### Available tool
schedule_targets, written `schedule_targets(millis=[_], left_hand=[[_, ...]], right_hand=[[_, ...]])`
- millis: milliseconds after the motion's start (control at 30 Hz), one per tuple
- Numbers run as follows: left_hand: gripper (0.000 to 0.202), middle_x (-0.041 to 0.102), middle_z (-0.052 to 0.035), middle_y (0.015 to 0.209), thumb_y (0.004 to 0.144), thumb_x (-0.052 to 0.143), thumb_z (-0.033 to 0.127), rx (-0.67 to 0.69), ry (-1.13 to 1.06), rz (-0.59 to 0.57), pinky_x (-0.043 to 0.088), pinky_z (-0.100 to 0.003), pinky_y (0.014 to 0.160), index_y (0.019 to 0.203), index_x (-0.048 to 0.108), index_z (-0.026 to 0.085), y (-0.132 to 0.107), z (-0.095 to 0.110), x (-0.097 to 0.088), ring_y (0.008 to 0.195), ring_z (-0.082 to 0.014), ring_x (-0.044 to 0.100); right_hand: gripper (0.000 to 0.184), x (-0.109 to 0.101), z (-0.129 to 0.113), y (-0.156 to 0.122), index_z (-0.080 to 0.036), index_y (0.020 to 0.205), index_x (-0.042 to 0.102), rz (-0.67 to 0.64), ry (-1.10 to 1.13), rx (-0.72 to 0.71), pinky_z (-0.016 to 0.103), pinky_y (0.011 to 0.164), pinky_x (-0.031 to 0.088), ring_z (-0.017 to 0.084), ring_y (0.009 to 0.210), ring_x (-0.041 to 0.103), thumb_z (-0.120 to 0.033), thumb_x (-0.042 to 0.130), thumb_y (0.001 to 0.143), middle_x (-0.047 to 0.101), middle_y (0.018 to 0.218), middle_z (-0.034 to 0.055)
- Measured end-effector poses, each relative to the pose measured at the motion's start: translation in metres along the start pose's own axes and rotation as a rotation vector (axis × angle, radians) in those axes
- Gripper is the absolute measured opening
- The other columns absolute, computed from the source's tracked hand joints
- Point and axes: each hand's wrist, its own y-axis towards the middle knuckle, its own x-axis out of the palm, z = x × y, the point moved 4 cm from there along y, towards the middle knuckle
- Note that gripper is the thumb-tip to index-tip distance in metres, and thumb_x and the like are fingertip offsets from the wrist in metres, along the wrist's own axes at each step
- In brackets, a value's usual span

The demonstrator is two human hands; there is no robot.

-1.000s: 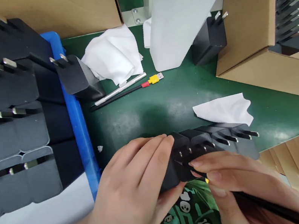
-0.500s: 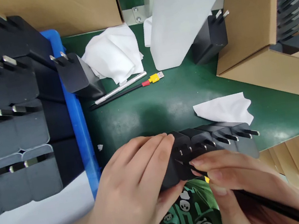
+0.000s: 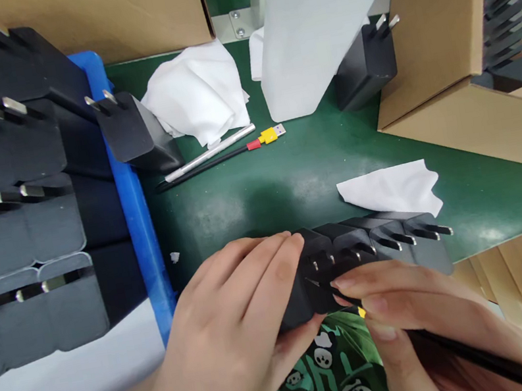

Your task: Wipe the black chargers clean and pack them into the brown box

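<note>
2 hands (image 3: 232, 307) (image 3: 420, 309) hold adapters (image 3: 348, 238) and a tool (image 3: 467, 353).

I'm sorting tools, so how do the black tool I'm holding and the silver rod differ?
The black tool is dark and partly hidden by fingers; the silver rod is pale and uncovered. The black tool is held in the right hand, its tip at a black adapter; the silver rod lies on the green table. Both are long and slim.

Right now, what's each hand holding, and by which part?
Right hand: slim black tool, near its pointed tip. Left hand: black adapter row, by its left end.
</note>
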Motion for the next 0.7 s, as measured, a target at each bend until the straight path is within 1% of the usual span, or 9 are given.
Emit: schedule_targets(millis=[133,267,400,533,600,700], left_hand=[[0.039,0.07,-0.011,0.112,0.087,0.065,0.025,0.005,0.001,0.023,0.057,-0.039,0.089,0.121,0.058,0.007,0.001,0.0,0.001,0.103,-0.0253,0.065],[0.038,0.071,-0.0109,0.112,0.087,0.064,0.025,-0.012,-0.011,0.024,0.058,-0.041,0.086,0.121,0.058,0.01,0.002,-0.001,0.001,0.101,-0.0265,0.067],[0.037,0.071,-0.0112,0.112,0.088,0.064,0.025,-0.004,-0.023,0.023,0.057,-0.041,0.087,0.121,0.057,0.009,0.002,0.0,0.0,0.102,-0.0258,0.066],[0.037,0.07,-0.0104,0.113,0.088,0.066,0.025,0.001,-0.022,0.025,0.056,-0.039,0.088,0.121,0.058,0.01,0.002,0.0,0.0,0.103,-0.0243,0.065],[0.038,0.07,-0.0107,0.113,0.088,0.066,0.024,0.008,-0.014,0.026,0.057,-0.039,0.088,0.121,0.058,0.009,0.002,0.0,0.001,0.103,-0.0243,0.065],[0.039,0.07,-0.0118,0.113,0.087,0.066,0.024,0.016,-0.008,0.036,0.057,-0.04,0.087,0.122,0.057,0.009,0.002,0.0,0.001,0.102,-0.025,0.065]], right_hand=[[0.034,0.001,0.0,0.001,-0.019,0.104,0.064,-0.023,0.007,-0.012,0.027,0.079,0.064,0.018,0.09,0.073,0.001,0.063,0.075,0.074,0.099,0.0037],[0.038,0.001,0.0,0.0,-0.018,0.106,0.063,-0.025,0.017,-0.015,0.03,0.079,0.065,0.02,0.093,0.073,0.003,0.062,0.074,0.074,0.102,0.0047],[0.036,0.001,0.001,-0.001,-0.017,0.105,0.064,-0.001,0.023,-0.014,0.027,0.079,0.065,0.018,0.093,0.073,0.003,0.062,0.075,0.074,0.101,0.0036],[0.039,0.003,0.001,0.003,-0.015,0.106,0.063,-0.038,0.043,-0.068,0.027,0.079,0.065,0.018,0.093,0.073,0.005,0.063,0.072,0.074,0.102,0.0047],[0.036,0.004,0.001,0.007,-0.014,0.104,0.063,-0.021,0.042,-0.069,0.027,0.079,0.065,0.018,0.091,0.073,0.005,0.062,0.074,0.074,0.099,0.0053],[0.026,0.004,-0.002,0.011,-0.013,0.1,0.064,0.036,0.047,-0.087,0.026,0.075,0.065,0.016,0.084,0.074,0.003,0.06,0.079,0.075,0.092,0.0052]])
